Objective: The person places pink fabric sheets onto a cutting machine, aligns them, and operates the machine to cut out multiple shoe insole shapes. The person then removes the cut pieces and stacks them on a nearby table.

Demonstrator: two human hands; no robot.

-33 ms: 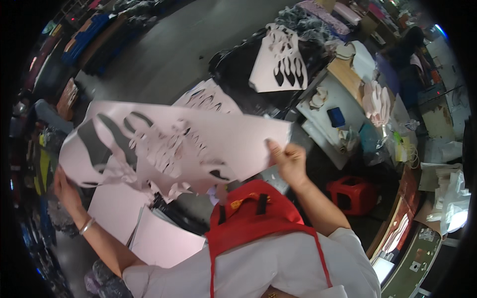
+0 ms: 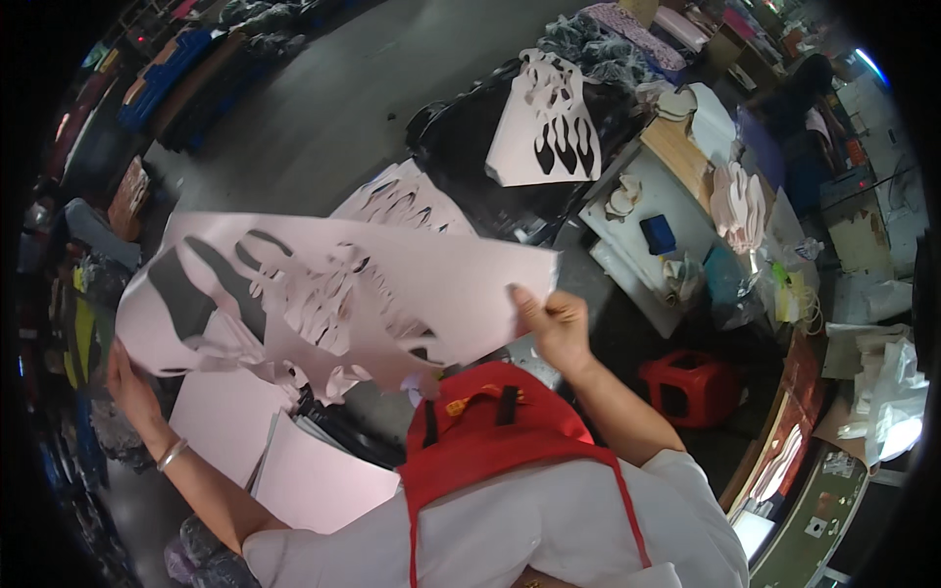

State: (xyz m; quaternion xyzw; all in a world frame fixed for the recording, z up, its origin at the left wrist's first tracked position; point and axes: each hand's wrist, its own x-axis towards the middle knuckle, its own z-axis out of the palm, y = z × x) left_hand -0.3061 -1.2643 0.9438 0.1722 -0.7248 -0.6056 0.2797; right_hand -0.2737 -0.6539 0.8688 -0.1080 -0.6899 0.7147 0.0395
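Observation:
A large pale pink sheet with many curved cut-out holes is held up in front of me between both hands. Its middle sags, and ragged strips hang from the lower edge. My right hand pinches its right end, thumb on top. At the left end my left hand grips the edge, its fingers partly hidden by the sheet. Below it lie plain pink sheets in stacks. Just behind it rests another stack of cut-out sheets.
More cut-out pink sheets lie on a black plastic-covered pile ahead. To the right stand a cluttered worktable, bearing a blue block, and a red plastic stool on the floor. Blue crates stand far left.
My right hand has moved slightly left with its end of the sheet, which now sits a little lower. Both hands keep their hold.

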